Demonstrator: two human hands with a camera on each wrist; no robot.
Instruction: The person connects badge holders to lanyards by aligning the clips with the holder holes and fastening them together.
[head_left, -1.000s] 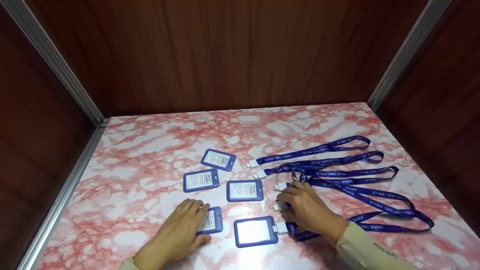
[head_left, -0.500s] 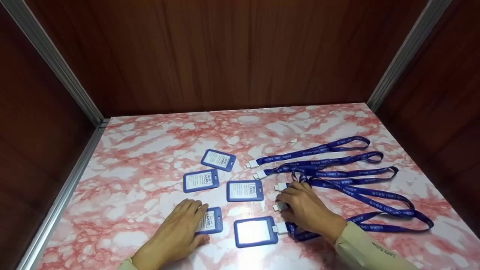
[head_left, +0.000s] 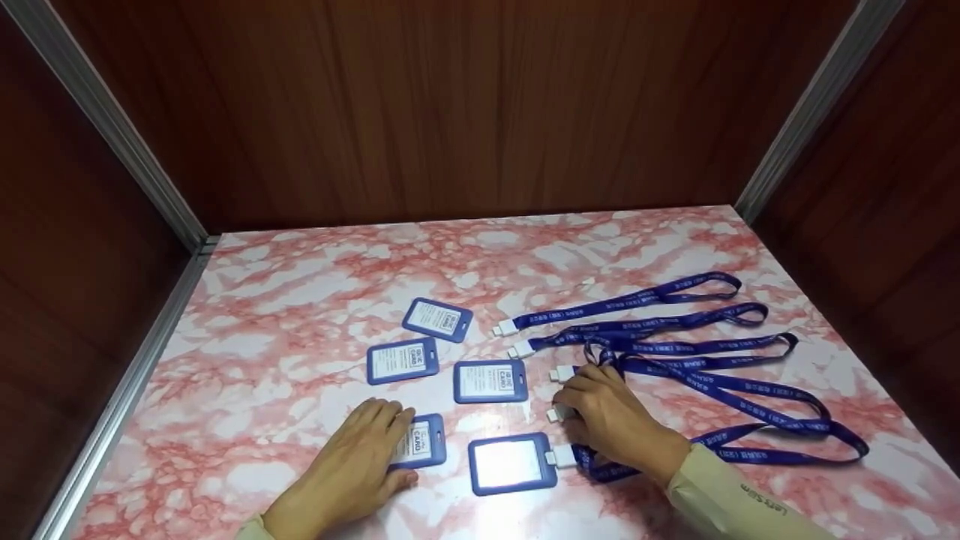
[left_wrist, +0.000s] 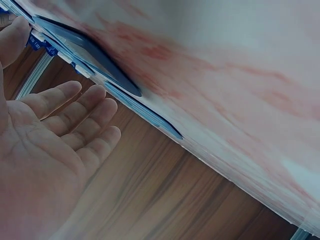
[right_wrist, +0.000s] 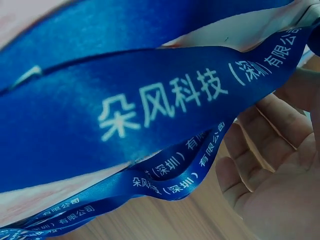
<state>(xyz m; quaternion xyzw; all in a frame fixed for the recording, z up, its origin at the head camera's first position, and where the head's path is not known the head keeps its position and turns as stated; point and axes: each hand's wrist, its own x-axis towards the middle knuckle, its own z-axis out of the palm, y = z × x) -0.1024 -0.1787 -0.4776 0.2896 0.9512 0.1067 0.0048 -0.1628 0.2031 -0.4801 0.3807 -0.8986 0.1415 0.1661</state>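
Observation:
My left hand [head_left: 360, 454] lies palm down with its fingers extended over the left part of a blue badge holder [head_left: 431, 441]. In the left wrist view, the fingers of that hand [left_wrist: 65, 145] are spread loosely above the tabletop. My right hand [head_left: 611, 412] is over the blue lanyards [head_left: 720, 375], its thumb and index finger on either side of a white clip [head_left: 556, 413]. The right wrist view has its other fingers [right_wrist: 255, 145] relaxed beside a printed lanyard strap [right_wrist: 165, 110]. Just left of this hand, another badge holder [head_left: 510, 466] joins a white lanyard clip [head_left: 561, 457].
Three more blue badge holders lie behind my hands: one at centre [head_left: 491, 381], one at left [head_left: 403, 361], one farther back [head_left: 437, 320]. Lanyards stretch right, including the rear strap [head_left: 630, 301]. Brown panels [head_left: 465, 112] wall the marbled red-and-white table [head_left: 315, 277].

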